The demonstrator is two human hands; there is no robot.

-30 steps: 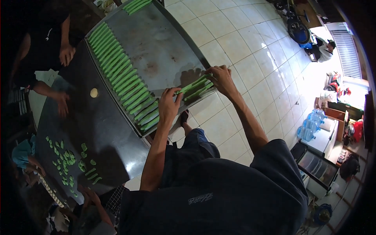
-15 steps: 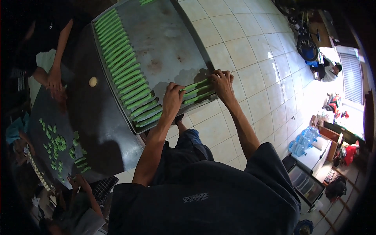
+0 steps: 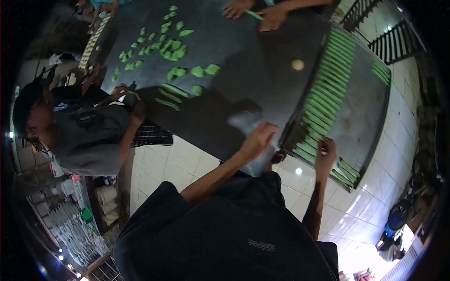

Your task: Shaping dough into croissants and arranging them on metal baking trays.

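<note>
My left hand point(image 3: 259, 142), blurred, is closed on what looks like a clear plastic sheet or bag point(image 3: 255, 166), which hangs over the dark table's near edge. My right hand point(image 3: 326, 152) hovers at the near end of a metal tray point(image 3: 363, 103), its fingers curled; whatever they hold, if anything, is hidden. A long row of green dough strips point(image 3: 328, 79) lines the tray's left side. A few more strips point(image 3: 346, 172) lie in the near right corner beside my right hand, and others point(image 3: 381, 71) at the far right.
On the dark table point(image 3: 211, 126) lie many green dough pieces point(image 3: 173, 50) and a pale round lump point(image 3: 297, 64). Across the table, a co-worker's hands point(image 3: 273, 18) hold a green strip. Another person point(image 3: 89, 126) works at the left edge. Tiled floor point(image 3: 164, 164) shows nearby.
My view has swung left. Both hands have let go of the short strips, which now lie in the tray's near right corner. My left hand has moved over to the clear plastic.
</note>
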